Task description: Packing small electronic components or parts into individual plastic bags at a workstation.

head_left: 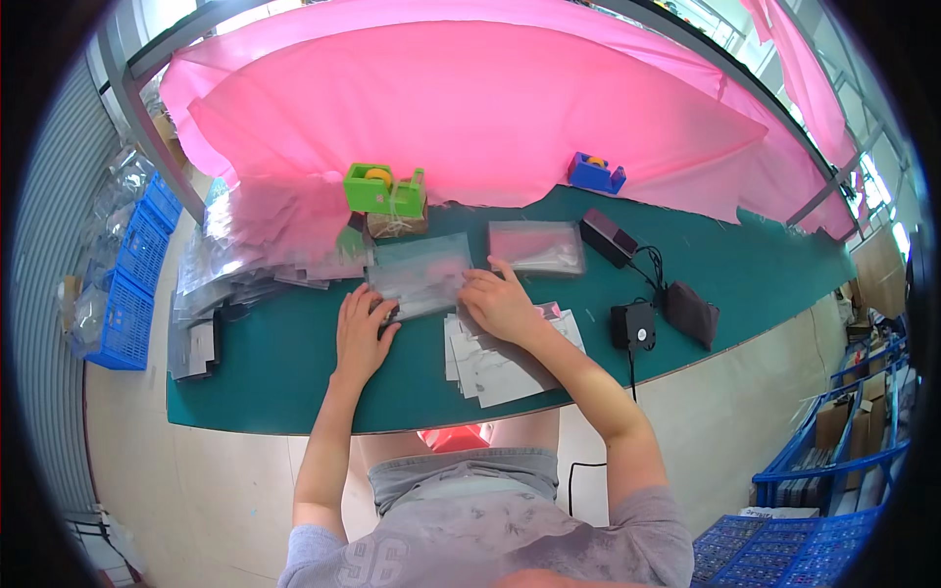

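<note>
clear plastic pouch (420,274), flat and filmy, lies on the green table (274,372) just near of the green tape dispenser (384,190). it looks light, limp and slick, likely to slide or buckle, so the edges seem the best place to grip it. left hand (361,333) rests flat with fingers spread at its near left corner; right hand (500,304) presses open-fingered on its right edge. neither is clamped on it. loose grey-white sheets (500,363) sit under the right wrist, a second clear pouch (537,247) to the right.

Single head-worn fisheye, steeply down over the green bench (294,377), rim perhaps blurred.
</note>
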Tool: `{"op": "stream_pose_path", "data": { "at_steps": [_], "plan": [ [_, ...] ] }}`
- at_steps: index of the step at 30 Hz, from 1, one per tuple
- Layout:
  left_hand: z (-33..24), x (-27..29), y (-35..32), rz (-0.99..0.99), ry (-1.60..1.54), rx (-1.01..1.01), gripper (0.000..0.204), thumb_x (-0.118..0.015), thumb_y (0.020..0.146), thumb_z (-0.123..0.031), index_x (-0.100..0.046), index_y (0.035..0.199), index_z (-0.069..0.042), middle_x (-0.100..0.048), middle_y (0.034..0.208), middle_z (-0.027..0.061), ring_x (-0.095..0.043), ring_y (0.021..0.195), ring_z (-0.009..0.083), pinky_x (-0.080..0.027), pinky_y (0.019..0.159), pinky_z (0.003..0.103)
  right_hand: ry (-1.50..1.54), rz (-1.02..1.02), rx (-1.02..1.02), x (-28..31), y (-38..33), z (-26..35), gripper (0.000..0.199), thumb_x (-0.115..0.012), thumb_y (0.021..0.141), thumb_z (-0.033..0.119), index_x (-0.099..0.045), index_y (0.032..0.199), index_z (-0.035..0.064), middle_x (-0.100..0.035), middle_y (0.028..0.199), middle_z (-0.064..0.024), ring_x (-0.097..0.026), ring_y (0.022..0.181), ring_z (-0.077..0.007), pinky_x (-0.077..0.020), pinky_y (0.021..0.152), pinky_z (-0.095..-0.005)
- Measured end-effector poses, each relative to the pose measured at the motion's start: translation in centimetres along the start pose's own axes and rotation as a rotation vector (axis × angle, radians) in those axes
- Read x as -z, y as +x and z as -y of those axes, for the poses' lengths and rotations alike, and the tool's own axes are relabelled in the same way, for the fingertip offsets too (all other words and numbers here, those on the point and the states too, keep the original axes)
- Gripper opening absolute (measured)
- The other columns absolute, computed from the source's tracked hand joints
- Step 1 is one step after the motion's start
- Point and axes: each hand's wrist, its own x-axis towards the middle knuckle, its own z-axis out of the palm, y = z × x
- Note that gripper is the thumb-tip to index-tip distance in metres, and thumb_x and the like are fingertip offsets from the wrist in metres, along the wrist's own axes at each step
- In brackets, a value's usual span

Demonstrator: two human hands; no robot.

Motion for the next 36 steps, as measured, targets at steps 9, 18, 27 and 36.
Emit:
{"op": "stream_pose_path", "data": {
  "at_steps": [9,18,27,36],
  "plan": [
    [0.4,-1.0,0.3,-0.096,0.047,-0.184,0.015,-0.064,0.075,0.001,-0.059,0.089,-0.004,-0.061,0.107,0.0113,-0.055,0.114,0.0316,-0.039,0.103,0.048,0.357,0.273,-0.229,2.0,2.8,0.3,0.021,-0.066,0.081,0.020,-0.070,0.100,0.0108,-0.066,0.098,-0.0104,-0.061,0.102,-0.0244,-0.0347,0.107,-0.0479],
    [0.0,-1.3,-0.2,-0.108,0.018,-0.118,0.018,-0.065,0.074,0.001,-0.062,0.090,-0.006,-0.064,0.107,0.0097,-0.058,0.105,0.0311,-0.041,0.094,0.044,0.010,0.085,-0.216,0.2,7.2,-2.1,0.029,-0.071,0.079,0.028,-0.064,0.102,0.0107,-0.059,0.099,-0.0088,-0.060,0.102,-0.0275,-0.0330,0.104,-0.0529],
    [0.0,-1.5,-0.1,-0.117,0.003,-0.115,0.016,-0.065,0.075,0.000,-0.062,0.089,-0.006,-0.064,0.106,0.0088,-0.058,0.103,0.0302,-0.041,0.093,0.044,0.014,0.414,-0.164,-2.7,9.9,-1.5,0.021,-0.062,0.088,0.033,-0.061,0.093,0.0126,-0.067,0.084,-0.0083,-0.065,0.076,-0.0285,-0.0382,0.083,-0.0422],
    [-0.1,-1.1,0.0,-0.103,0.008,-0.115,0.016,-0.064,0.075,0.000,-0.061,0.090,-0.006,-0.063,0.106,0.0083,-0.057,0.103,0.0292,-0.041,0.094,0.042,0.212,0.154,-0.128,-5.2,9.7,1.0,0.017,-0.058,0.093,0.024,-0.064,0.107,0.0154,-0.069,0.090,-0.0075,-0.066,0.087,-0.0276,-0.0360,0.096,-0.0435]
  ]
}}
